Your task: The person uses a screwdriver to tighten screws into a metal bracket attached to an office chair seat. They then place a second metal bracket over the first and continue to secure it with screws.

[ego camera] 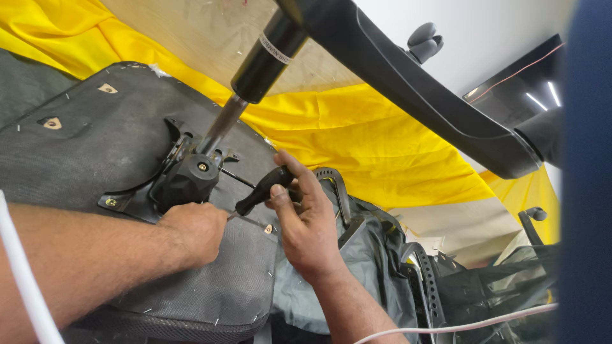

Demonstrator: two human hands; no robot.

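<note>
A screwdriver (pixel 261 191) with a black handle is lying across the middle of the scene, its tip pointing down and to the left toward the underside of a chair seat (pixel 95 146). The right hand (pixel 306 220) is gripping the handle: its fingers are wrapping closed around it and the thumb is pressing along the near side. The left hand (pixel 194 229) is resting just to the left of the screwdriver tip, on the dark fabric of the seat. Its fingers are curling in tightly, but I cannot tell if it is holding something small, because the fingertips are hidden.

Just beyond the left hand, a black metal mechanism plate (pixel 185 178) is sitting on the seat bottom, and a gas lift cylinder (pixel 255 70) is rising from it, tilted toward the far right. A black chair base arm (pixel 414 83) is crossing the upper part of the view. A yellow cloth (pixel 357 140) is spreading behind the seat. A grey fabric piece (pixel 363 248) is lying near the right wrist, and a white cable (pixel 459 326) is running along the near right edge.
</note>
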